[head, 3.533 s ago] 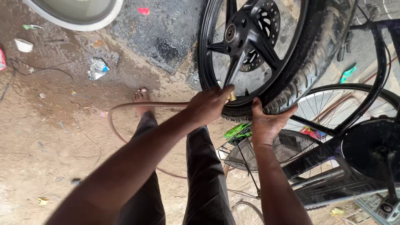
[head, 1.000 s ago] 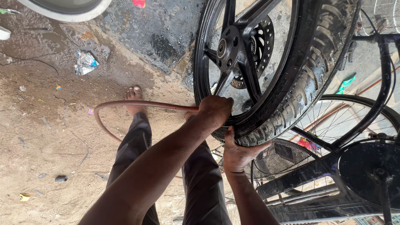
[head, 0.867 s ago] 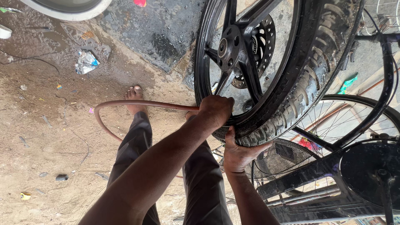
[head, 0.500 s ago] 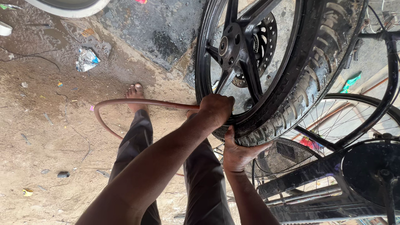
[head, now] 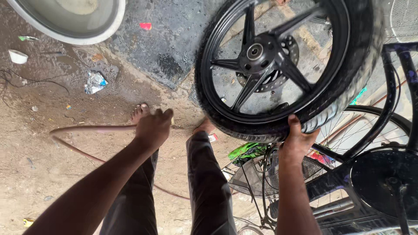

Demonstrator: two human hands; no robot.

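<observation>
You are holding a hose in one hand and a motorcycle wheel in the other.

Your left hand (head: 153, 127) is closing its fingers around the end of a pinkish hose (head: 89, 129), which is looping left over the dirt ground (head: 52, 174) and back under your legs. Your right hand (head: 297, 139) is gripping the lower edge of the black tyre (head: 344, 100), thumb lying against the tread, holding the motorcycle wheel (head: 265, 54) upright above your feet. Your two hands are well apart. Bicycle frames and spoked wheels (head: 370, 130) are standing just right of your right arm. A pale round basin (head: 111, 24) is sitting at the top left, with scraps of litter (head: 95, 82) lying near it.
</observation>
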